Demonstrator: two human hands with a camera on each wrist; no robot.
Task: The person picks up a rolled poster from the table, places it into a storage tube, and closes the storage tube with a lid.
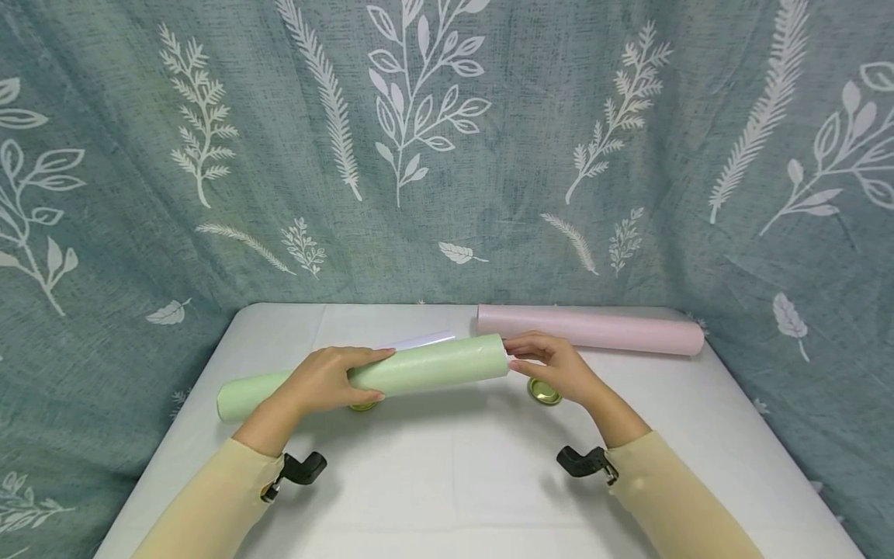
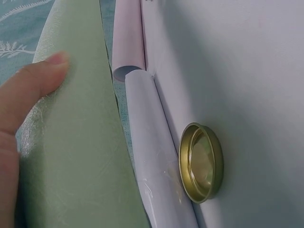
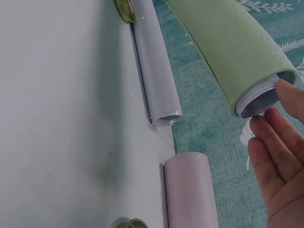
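Note:
A long pale green tube (image 1: 433, 366) is held above the table, tilted up toward its right end. My left hand (image 1: 324, 378) grips it near the middle, thumb on the near side and fingers over the far side. Inside the tube's open right end sits a rolled white sheet of paper (image 3: 256, 95), its edge slightly out past the rim. My right hand (image 1: 559, 369) is at that end, with thumb and fingertips touching the paper's edge and the fingers fairly straight. How far the paper reaches inside is hidden.
Behind the green tube lies another white paper roll (image 3: 154, 66). A pink tube (image 1: 594, 329) lies along the back right edge. One gold lid (image 1: 543, 391) is below my right hand; a second gold lid (image 2: 202, 164) lies beside the white roll. A patterned curtain surrounds the white table.

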